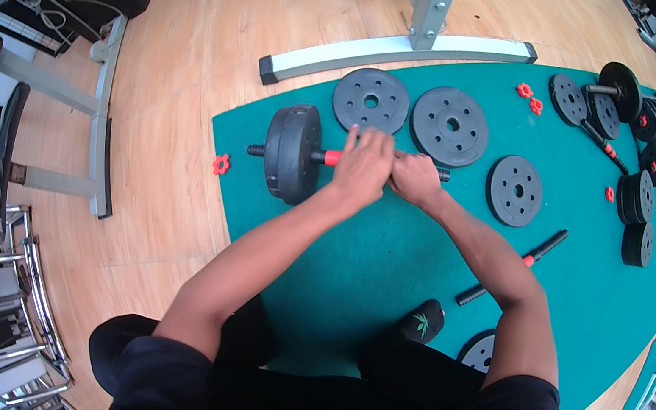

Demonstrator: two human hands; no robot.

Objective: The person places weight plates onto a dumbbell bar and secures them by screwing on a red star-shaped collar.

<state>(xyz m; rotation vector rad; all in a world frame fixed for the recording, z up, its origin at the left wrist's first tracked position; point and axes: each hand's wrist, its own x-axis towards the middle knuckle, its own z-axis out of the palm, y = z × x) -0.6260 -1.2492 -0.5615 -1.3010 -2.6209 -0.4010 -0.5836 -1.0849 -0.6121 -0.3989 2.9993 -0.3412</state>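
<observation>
red-and-black bar [332, 158]: left hand [365, 164] curled over, right hand [415, 178] clenched round it alongside.

bright, soft light, strong fisheye distortion toward black corners

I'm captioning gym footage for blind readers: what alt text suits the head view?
A person's left hand and right hand meet on a dumbbell bar with dark plates on its left end only, over a green mat. Loose gray plates lie beyond the hands and to their right, with another bar and red star-shaped collars nearby.
</observation>
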